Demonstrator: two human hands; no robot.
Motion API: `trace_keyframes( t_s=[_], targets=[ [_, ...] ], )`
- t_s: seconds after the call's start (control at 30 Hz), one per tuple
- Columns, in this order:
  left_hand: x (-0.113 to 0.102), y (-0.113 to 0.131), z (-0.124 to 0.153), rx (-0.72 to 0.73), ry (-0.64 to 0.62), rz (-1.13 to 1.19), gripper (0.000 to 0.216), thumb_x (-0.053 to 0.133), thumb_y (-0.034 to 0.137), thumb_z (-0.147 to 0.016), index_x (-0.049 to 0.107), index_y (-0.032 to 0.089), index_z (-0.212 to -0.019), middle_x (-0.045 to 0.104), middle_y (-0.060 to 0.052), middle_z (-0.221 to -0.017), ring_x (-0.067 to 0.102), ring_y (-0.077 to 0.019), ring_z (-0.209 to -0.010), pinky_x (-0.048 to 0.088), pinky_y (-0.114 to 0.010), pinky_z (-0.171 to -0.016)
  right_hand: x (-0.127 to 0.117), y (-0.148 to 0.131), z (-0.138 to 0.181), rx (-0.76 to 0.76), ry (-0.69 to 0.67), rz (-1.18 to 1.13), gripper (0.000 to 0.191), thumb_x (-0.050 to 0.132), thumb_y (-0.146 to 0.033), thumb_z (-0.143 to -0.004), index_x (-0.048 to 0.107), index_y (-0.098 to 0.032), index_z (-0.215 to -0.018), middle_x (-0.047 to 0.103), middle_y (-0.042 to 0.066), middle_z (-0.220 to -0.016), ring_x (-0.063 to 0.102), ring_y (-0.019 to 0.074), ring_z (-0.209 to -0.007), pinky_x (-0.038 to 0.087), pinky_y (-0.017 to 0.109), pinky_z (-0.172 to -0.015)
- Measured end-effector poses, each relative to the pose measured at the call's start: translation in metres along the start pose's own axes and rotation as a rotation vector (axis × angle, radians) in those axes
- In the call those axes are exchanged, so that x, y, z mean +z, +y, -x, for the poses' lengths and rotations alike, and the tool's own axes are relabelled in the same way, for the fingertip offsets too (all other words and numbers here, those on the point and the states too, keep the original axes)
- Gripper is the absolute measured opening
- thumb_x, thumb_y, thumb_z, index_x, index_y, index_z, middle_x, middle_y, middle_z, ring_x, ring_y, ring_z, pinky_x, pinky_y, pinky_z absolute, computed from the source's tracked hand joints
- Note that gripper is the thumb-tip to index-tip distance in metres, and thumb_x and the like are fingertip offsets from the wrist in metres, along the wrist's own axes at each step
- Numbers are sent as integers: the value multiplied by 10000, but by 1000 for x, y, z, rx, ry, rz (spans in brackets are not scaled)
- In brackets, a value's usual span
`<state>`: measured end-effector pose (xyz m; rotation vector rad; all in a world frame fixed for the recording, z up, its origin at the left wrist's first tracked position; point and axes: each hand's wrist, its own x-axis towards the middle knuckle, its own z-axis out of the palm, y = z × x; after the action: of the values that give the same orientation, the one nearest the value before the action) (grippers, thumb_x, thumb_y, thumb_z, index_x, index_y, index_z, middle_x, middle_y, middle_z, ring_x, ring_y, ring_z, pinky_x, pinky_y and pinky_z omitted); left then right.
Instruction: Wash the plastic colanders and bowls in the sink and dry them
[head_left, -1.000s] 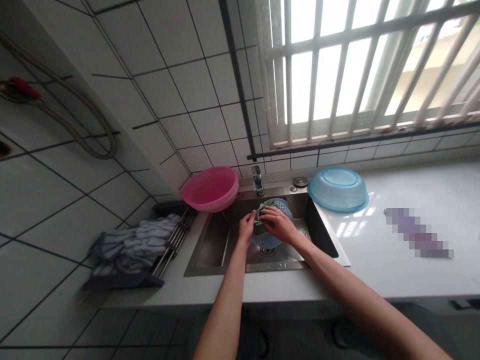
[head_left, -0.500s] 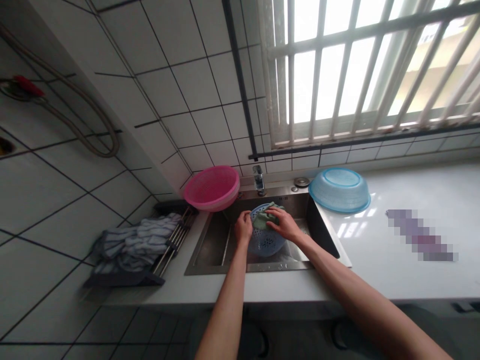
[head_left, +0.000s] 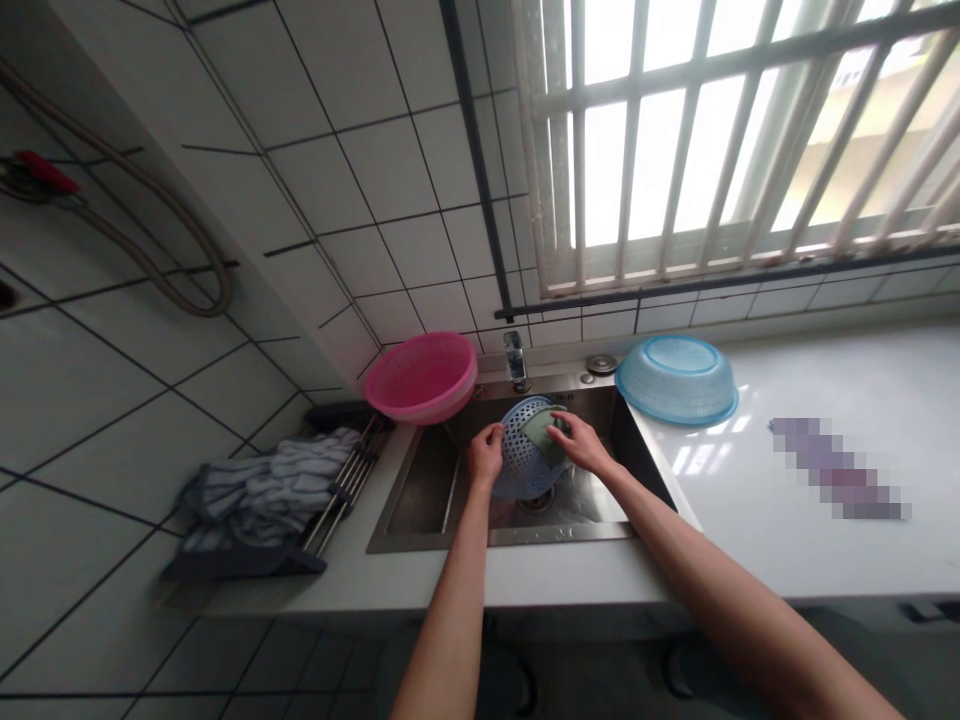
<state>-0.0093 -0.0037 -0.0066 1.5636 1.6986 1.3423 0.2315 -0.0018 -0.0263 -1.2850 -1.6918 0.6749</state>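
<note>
A blue perforated colander [head_left: 517, 468] is held tilted over the stainless steel sink [head_left: 420, 510]. My left hand [head_left: 486, 455] grips its left rim, thumb on the inner side. With my right hand [head_left: 581, 440] I pinch a green cloth [head_left: 541, 430], which lies against the colander's holed surface at the upper right. Some of my right fingertips are hidden by the cloth. Below the colander the drain [head_left: 536, 500] shows in the sink floor. The faucet [head_left: 515, 360] stands behind it.
A pink basket [head_left: 424, 378] sits at the sink's back left corner. An upturned light blue basin [head_left: 679, 380] rests on the counter to the right, near a drain strainer [head_left: 601, 364]. Striped cloth [head_left: 277, 480] lies by a metal rack [head_left: 349, 485] at left. A blurred patch [head_left: 840, 470] covers something on the right counter.
The colander has tilted, bringing its holed surface more into view and uncovering the drain. My right hand has moved slightly right and down with the cloth, which looks flatter.
</note>
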Motion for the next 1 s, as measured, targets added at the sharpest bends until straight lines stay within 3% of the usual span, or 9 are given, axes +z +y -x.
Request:
trace_keyframes(
  t_s=[0.17,0.37,0.53,0.63,0.77,0.9,1.0],
  targets=[
    [-3,-1,0,-38,29,14,224,688,385,-928,810,208,-993,805,-140,-1123,740,-312,-1086,526,-411,-1004,4,-1,1,-56,26,-12,444,660,-422,-956,709,-192,-1334,701,147,-1381,664,294,-1279,497,488,-1140],
    [3,5,2,-70,-70,176,376,700,511,-892,797,162,-991,768,-89,-818,720,-250,-775,552,-327,-726,3,-19,7,-154,3,-68,379,658,-382,-968,739,-228,-1305,688,120,-1420,627,291,-1357,454,511,-1200],
    [5,3,1,33,-78,174,317,660,446,-907,802,168,-962,806,-117,-980,733,-255,-923,549,-352,-885,9,-47,18,-395,-208,-33,295,609,-284,-996,788,-286,-1230,705,36,-1408,457,297,-1521,414,536,-1238],
    [6,0,-1,50,-93,187,324,658,455,-905,804,171,-954,808,-120,-995,736,-260,-938,540,-363,-918,10,-50,18,-437,-257,-3,313,588,-244,-1001,787,-298,-1236,688,27,-1433,452,300,-1524,423,550,-1226],
    [9,2,0,49,-141,210,390,689,520,-877,810,164,-978,795,-93,-922,714,-242,-868,539,-335,-842,4,-36,9,-379,-141,6,329,548,-259,-1027,775,-286,-1265,657,53,-1475,514,282,-1474,392,548,-1245],
    [9,10,4,-27,-190,217,529,703,640,-839,807,152,-1016,685,-34,-695,585,-183,-606,467,-290,-610,-4,-15,0,-172,35,2,401,506,-346,-1052,715,-239,-1378,641,113,-1486,572,281,-1423,427,515,-1228],
    [7,14,6,-35,-200,241,576,701,679,-825,800,149,-1030,630,-14,-642,531,-168,-558,425,-280,-559,-4,-11,-1,-88,72,3,445,498,-401,-1060,684,-226,-1424,633,126,-1493,559,295,-1439,428,524,-1229]
  ],
)
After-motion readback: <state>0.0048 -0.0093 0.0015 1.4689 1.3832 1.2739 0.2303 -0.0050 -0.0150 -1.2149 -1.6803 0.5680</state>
